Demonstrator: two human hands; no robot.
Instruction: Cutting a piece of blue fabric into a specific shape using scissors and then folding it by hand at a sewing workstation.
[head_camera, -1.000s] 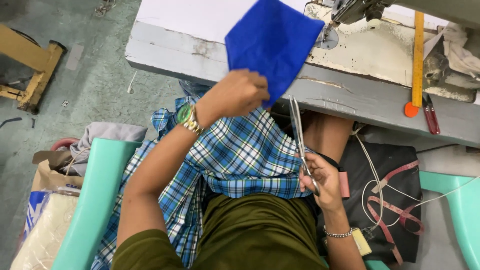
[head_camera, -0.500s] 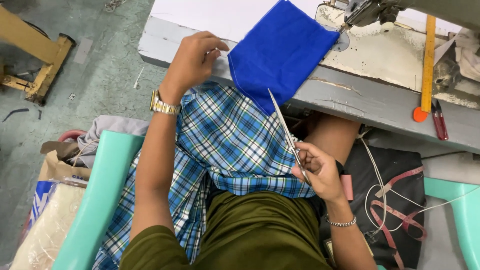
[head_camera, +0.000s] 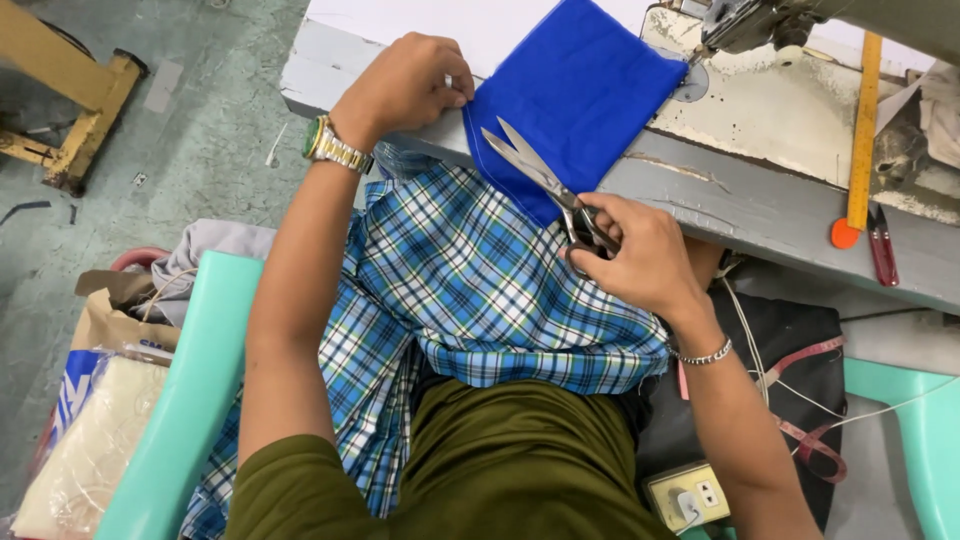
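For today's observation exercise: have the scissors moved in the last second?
Yes. The scissors in the right hand have risen from the lap to lie over the blue cloth at the table edge.

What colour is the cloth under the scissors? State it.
Solid royal blue cloth, seen in the head view; the right hand holds the scissors over it.

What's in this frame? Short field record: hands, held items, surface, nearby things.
left hand: pinches the edge of the blue cloth
right hand: holds scissors, blades open over the cloth's corner
surface: grey sewing table
lap: blue plaid fabric
nearby: orange ruler, red thread snips, teal chair
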